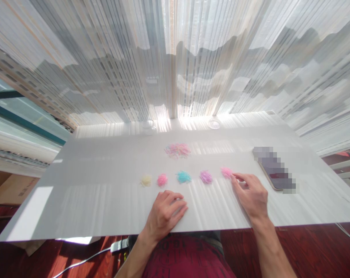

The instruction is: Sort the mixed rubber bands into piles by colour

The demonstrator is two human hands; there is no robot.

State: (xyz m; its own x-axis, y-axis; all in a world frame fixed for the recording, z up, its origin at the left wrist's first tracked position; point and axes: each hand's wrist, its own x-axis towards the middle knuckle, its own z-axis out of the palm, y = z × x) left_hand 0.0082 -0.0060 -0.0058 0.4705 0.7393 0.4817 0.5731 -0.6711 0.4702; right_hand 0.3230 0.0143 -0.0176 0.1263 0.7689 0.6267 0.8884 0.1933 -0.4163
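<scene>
Sheer curtains (175, 69) back our white bench (105, 200); clear containers (148, 124) (214, 123) sit at eleven and one o'clock, contents unclear. Our right hand's (252, 195) fingers meet the light-pink pile (226, 172) at three, grip unclear; our left hand's (166, 211), released, curl loosely. The mixed pile (177, 150) stretches nine-to-three.

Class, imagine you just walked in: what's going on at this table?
A person's right hand has its fingertips at the light pink pile, the rightmost of five in a row. The left hand rests on the white table. A mixed-colour heap lies beyond the row.
</scene>
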